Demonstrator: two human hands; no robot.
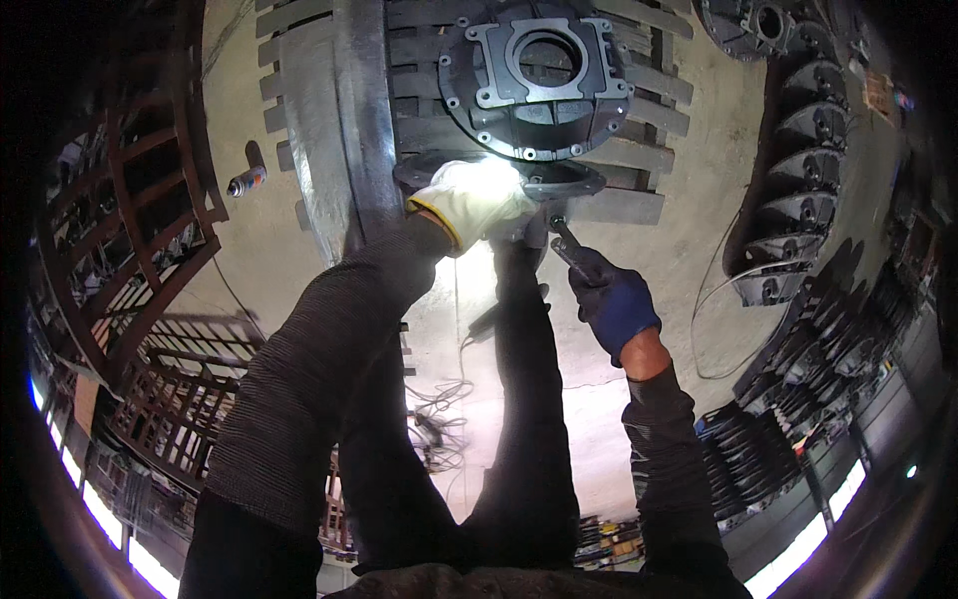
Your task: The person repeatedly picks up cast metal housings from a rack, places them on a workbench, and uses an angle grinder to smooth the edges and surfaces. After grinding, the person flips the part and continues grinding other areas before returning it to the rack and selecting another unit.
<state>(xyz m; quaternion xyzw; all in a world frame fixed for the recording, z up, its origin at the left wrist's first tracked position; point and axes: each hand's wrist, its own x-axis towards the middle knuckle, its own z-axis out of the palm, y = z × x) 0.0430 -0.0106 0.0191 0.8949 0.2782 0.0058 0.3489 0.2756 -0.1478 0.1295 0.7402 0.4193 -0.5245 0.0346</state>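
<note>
My left hand [477,203], in a white glove with a yellow cuff edge, grips the near side of a dark round metal casting [571,183]; glare washes out its fingers. My right hand [611,301], in a dark blue glove, is closed around a slim grey metal hand tool [566,246]. The tool's tip points up and left at the casting's near side, close to my left hand. Whether it touches the metal I cannot tell. Just beyond lies a larger round housing [547,118] with a square machined flange, a central bore and bolt holes around its rim.
Beneath the castings is a slatted pallet [639,155], with a long grey metal beam [344,110] on its left. A spray can [247,181] lies left. Similar castings [803,170] line the right. Cables [439,419] trail near my legs; brown metal racks [150,200] stand left.
</note>
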